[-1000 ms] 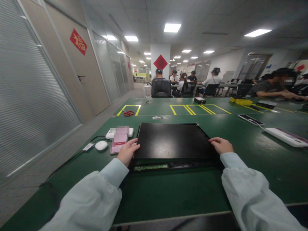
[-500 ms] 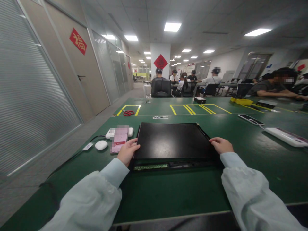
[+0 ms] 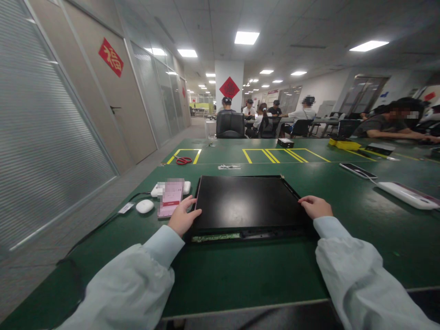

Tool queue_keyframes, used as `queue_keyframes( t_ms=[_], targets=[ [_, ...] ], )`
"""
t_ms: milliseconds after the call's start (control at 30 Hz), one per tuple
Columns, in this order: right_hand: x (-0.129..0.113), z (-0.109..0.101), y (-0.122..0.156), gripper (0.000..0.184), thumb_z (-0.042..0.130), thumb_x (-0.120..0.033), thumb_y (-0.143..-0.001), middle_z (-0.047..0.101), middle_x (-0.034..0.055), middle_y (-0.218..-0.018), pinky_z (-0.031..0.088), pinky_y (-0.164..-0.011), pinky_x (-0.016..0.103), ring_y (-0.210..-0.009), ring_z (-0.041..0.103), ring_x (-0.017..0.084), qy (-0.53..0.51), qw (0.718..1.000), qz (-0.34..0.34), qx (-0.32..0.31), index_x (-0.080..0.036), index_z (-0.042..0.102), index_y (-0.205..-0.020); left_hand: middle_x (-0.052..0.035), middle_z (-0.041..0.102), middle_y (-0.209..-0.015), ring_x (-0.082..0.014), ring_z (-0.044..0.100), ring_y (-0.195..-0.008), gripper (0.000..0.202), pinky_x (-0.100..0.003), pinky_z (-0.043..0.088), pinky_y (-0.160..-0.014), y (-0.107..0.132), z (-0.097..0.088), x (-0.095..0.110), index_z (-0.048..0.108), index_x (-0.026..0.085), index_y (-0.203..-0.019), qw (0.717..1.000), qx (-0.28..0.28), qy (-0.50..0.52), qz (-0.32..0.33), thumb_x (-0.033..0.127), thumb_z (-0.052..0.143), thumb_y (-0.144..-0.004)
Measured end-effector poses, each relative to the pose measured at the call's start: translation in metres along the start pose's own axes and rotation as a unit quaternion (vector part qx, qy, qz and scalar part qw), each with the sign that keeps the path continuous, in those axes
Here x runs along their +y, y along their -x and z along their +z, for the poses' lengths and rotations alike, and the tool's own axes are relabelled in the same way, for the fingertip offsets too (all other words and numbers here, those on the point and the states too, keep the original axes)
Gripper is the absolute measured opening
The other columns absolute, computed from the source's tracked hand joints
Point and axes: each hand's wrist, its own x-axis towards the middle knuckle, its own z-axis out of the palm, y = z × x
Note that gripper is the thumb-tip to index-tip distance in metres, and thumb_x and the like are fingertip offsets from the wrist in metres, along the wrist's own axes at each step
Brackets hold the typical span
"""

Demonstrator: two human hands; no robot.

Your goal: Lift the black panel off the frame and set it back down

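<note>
The green bench (image 3: 254,279) spans the foreground. Set back from its near edge and well in from its left edge lies a black frame (image 3: 275,234), with a flat black panel (image 3: 250,201) over most of it. The left hand (image 3: 180,220) is at the panel's left side, thumb and fingers spread around that edge; whether they grip, I cannot tell. The right hand (image 3: 316,208) has its fingers pinched on the panel's right edge. Toward the bench's left edge, just beside the left fingers, lies a phone (image 3: 171,197). A green circuit strip (image 3: 215,238) shows along the frame's near side.
</note>
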Motion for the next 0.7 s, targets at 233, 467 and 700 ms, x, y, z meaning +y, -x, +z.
queue_keyframes(
  t_ms=[233,467,700],
  targets=[
    [-0.0005,0.0018,-0.0009,0.015,0.060,-0.028,-0.066,0.073,0.0027,-0.072,0.048,-0.069,0.031,-0.075,0.066,0.022,0.004,1.000,0.000,0.001,-0.026,0.075,-0.065,-0.0150,0.055,-0.146,-0.0344,0.049,-0.136,0.039,-0.045,0.031,-0.117,0.0014,-0.0031,0.0017,0.075,0.017,-0.101,0.995,-0.016,-0.097,0.004,0.025,0.071,-0.063],
    [-0.0019,-0.0013,0.0016,0.015,0.061,-0.031,-0.068,0.074,0.0033,-0.076,0.047,-0.074,0.031,-0.081,0.066,0.023,0.001,1.000,0.005,-0.009,-0.026,0.075,-0.068,-0.0146,0.057,-0.144,-0.0338,0.048,-0.137,0.037,-0.044,0.032,-0.117,-0.0010,-0.0043,0.0012,0.076,0.017,-0.099,0.991,-0.032,-0.125,0.021,0.026,0.068,-0.064],
    [-0.0022,-0.0006,0.0018,0.017,0.061,-0.036,-0.067,0.073,0.0038,-0.076,0.047,-0.073,0.031,-0.078,0.065,0.023,-0.003,1.000,0.004,-0.008,-0.025,0.074,-0.067,-0.0146,0.054,-0.147,-0.0351,0.047,-0.137,0.040,-0.044,0.032,-0.116,-0.0036,-0.0027,-0.0030,0.076,0.017,-0.098,0.993,-0.033,-0.109,0.004,0.030,0.070,-0.061]
  ],
)
